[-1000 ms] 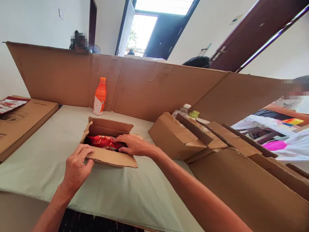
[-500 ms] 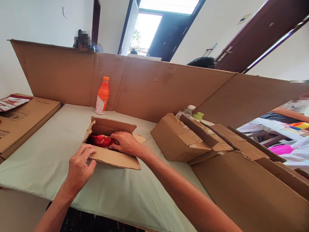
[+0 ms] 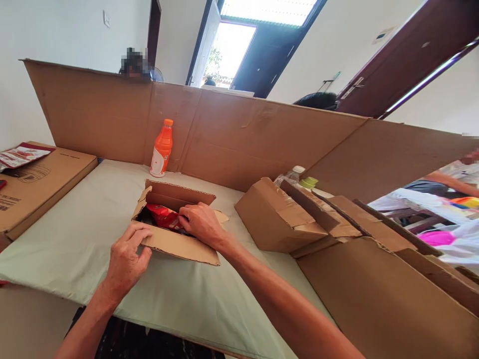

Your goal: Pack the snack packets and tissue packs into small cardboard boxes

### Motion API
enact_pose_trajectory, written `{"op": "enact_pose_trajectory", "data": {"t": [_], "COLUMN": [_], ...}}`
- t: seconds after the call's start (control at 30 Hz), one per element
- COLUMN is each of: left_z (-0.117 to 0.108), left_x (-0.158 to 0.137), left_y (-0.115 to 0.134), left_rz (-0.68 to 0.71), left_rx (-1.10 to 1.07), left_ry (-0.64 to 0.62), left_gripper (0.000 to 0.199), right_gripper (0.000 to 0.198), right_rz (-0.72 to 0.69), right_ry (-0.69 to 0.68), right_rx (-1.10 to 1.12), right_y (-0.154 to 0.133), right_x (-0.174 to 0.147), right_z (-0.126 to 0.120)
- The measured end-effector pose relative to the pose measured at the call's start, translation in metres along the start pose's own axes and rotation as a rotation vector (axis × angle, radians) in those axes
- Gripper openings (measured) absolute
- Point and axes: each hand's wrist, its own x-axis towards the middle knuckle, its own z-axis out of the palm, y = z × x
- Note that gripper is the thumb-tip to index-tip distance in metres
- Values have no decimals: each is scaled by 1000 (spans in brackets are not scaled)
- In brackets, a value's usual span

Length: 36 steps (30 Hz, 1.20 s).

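A small cardboard box [image 3: 183, 245] lies with its flaps folded out on the pale green cloth of the table. Inside it is a shiny red packet [image 3: 161, 214], partly hidden by the box walls and my fingers. My right hand [image 3: 204, 225] reaches into the opening, its fingers and thumb closed on the packet's right end. At the box's near left corner, my left hand [image 3: 127, 253] pinches the edge between fingers and thumb. Something dark sits in the box beside the packet; I cannot make it out.
An orange bottle [image 3: 161, 152] stands behind the box, before a tall cardboard screen [image 3: 228, 134]. To the right are larger cardboard boxes [image 3: 277, 214], with a clear bottle [image 3: 295, 174] behind. A flat carton [image 3: 48, 184] lies at left. People are beyond the screen.
The red packet's left part has tilted up a little in the box, and more of it shows. My right hand stays on it; my left keeps its place on the box edge.
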Motion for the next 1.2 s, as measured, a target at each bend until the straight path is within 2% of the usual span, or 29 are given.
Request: {"op": "enact_pose_trajectory", "data": {"t": [0.13,0.3,0.37,0.53,0.7,0.9,1.03,1.2], "left_z": [1,2,1,0,0,-2,-4,-5], "left_x": [1,3,5,8,8,9,12,15], "left_y": [-1,-1,-1,0,-1,0,0,1], "left_rz": [-3,-9,-11,-14,-18,-16,-10,-18], "left_rx": [-9,-18,-20,-27,-26,-18,-13,-4], "left_ry": [2,2,-5,-22,-23,-39,-48,-50], "left_gripper": [34,34,33,33,33,33,33,30], "right_gripper": [24,27,27,36,47,51,60,65], "right_rz": [-29,-252,-300,-271,-209,-195,-201,-281], "right_ry": [17,-36,-69,-75,-18,-102,-90,-121], "right_rx": [32,149,187,266,332,313,344,283], "right_y": [1,5,7,8,10,14,13,9], "right_x": [-1,3,6,8,5,9,7,8], "right_z": [-1,0,2,7,6,6,6,3]}}
